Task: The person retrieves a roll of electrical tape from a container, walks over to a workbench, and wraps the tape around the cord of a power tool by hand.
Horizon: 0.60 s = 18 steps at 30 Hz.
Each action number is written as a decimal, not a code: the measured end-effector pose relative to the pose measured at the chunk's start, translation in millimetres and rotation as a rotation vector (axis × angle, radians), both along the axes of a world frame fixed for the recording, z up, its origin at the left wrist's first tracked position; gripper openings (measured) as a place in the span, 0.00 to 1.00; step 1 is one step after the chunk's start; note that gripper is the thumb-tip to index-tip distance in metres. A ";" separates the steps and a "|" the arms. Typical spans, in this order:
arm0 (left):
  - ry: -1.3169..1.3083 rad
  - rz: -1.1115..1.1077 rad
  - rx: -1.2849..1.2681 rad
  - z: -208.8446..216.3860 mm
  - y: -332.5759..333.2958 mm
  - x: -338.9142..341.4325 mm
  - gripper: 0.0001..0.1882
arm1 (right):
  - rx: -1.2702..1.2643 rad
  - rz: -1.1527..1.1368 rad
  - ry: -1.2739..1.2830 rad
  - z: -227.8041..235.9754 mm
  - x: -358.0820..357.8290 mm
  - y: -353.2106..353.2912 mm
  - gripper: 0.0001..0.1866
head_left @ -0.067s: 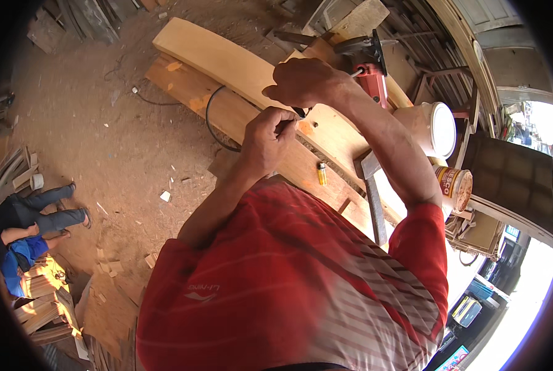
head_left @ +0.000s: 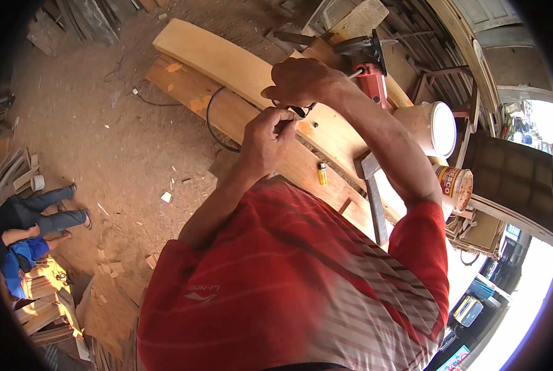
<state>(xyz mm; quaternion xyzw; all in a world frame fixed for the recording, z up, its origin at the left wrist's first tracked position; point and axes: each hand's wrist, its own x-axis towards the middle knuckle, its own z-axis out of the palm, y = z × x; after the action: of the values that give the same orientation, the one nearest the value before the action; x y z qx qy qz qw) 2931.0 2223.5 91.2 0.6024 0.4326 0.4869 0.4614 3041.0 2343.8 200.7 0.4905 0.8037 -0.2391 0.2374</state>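
Observation:
Over the planks, my left hand point(head_left: 266, 141) is closed in a pinch, its fingertips against a small dark object point(head_left: 300, 112). The object's kind is too small and shadowed to make out. My right hand point(head_left: 304, 81) reaches across just beyond the left, its fingers bent down and closed over the same spot; what they grip is hidden beneath the hand. Under both hands lie a thick pale wooden board point(head_left: 214, 59) and a browner plank point(head_left: 190, 86). A small yellow cylinder with a dark end point(head_left: 323, 174) rests on the wood near my shirt.
Right of my right hand is a red power tool point(head_left: 373, 83). A white bucket point(head_left: 440, 130) and a smaller labelled tub point(head_left: 455, 187) stand beside my right arm. A black cable point(head_left: 209, 117) loops over the plank. Another person point(head_left: 35, 216) is at the far left by wood scraps.
My right hand has shifted very slightly, and a little more of the dark object shows beneath it. Otherwise the hands and boards look the same.

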 end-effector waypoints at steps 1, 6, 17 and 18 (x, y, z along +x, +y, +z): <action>0.001 0.000 0.002 -0.7 -0.1 0.1 0.05 | -0.029 0.023 0.004 -0.6 -0.2 2.0 0.30; -0.211 -0.112 -0.237 -2.3 -2.2 2.2 0.06 | 0.082 -0.075 0.247 -14.2 33.2 -1.0 0.30; -0.407 -0.127 -0.450 8.5 7.4 -4.7 0.07 | 0.003 -0.312 0.412 -42.7 94.1 -87.7 0.15; -0.413 -0.123 -0.475 10.3 7.5 -5.6 0.06 | 0.016 -0.408 0.551 -66.4 89.8 -93.4 0.16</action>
<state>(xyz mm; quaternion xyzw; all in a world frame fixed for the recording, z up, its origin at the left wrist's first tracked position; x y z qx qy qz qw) 2925.4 2231.0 101.5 0.3912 0.3940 0.4557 0.6958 3130.8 2250.4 134.3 0.5598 0.7249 -0.3988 -0.0452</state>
